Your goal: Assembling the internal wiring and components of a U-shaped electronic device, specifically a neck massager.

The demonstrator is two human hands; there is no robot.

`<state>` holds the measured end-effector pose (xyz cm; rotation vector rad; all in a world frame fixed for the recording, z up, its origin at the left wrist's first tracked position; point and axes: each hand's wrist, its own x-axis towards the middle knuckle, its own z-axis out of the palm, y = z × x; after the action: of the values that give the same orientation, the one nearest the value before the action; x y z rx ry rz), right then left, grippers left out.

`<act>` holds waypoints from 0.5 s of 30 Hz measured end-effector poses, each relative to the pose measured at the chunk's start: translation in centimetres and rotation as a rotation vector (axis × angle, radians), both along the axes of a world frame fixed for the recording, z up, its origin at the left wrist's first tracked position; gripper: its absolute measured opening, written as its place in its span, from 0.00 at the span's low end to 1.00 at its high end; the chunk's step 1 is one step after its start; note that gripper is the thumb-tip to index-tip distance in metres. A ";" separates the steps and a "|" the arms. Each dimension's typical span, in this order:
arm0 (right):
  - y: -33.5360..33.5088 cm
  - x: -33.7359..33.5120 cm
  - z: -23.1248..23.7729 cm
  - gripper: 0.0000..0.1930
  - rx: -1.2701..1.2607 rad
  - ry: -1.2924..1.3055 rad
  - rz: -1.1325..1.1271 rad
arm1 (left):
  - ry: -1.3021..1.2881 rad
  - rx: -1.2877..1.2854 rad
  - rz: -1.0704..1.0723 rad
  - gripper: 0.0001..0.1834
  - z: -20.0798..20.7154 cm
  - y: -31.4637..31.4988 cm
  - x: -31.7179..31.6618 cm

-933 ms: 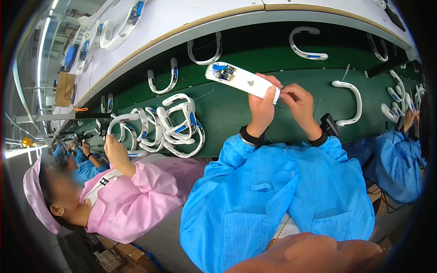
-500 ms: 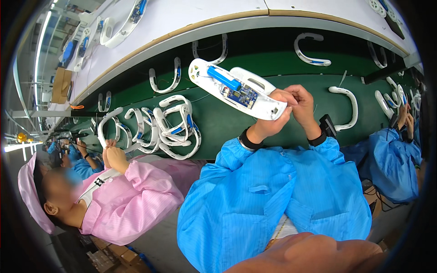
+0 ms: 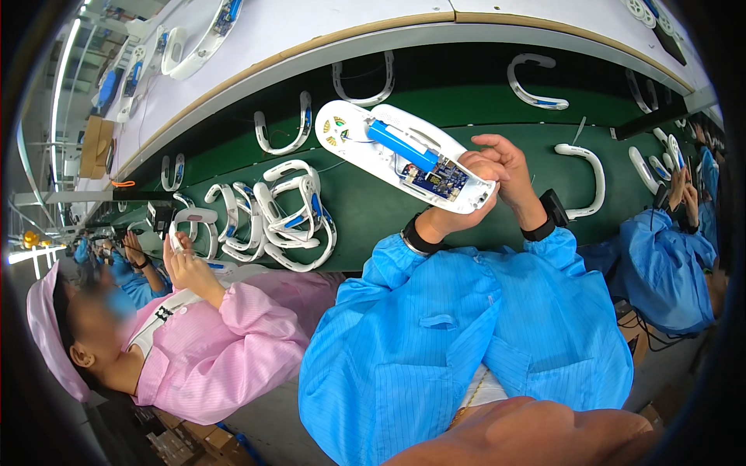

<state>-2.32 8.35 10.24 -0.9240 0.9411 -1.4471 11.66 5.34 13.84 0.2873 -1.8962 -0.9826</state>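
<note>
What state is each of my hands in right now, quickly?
Left hand: closed, holding the long, rounded white plastic housing.
Right hand: fingers partly bent by the housing's near end; whether it holds anything cannot be told.

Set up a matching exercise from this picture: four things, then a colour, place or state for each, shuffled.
1. Left hand
2. Circuit board nearest the hands
3. Heap of white curved parts
4. Neighbour's smock on the left

A. Pink
B. Gripping one end of the white shell
C. Lying on the green surface
D. Set inside the white shell

Pairs: 1-B, 2-D, 3-C, 4-A
</note>
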 end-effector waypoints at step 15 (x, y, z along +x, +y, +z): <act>1.8 1.3 -0.3 0.30 0.050 0.177 -0.170 | 0.266 0.469 -0.079 0.10 -1.6 0.4 -0.5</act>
<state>-0.99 10.12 9.92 -0.9649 1.2061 -1.4944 11.12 5.79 12.25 0.3365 -1.4314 -1.4423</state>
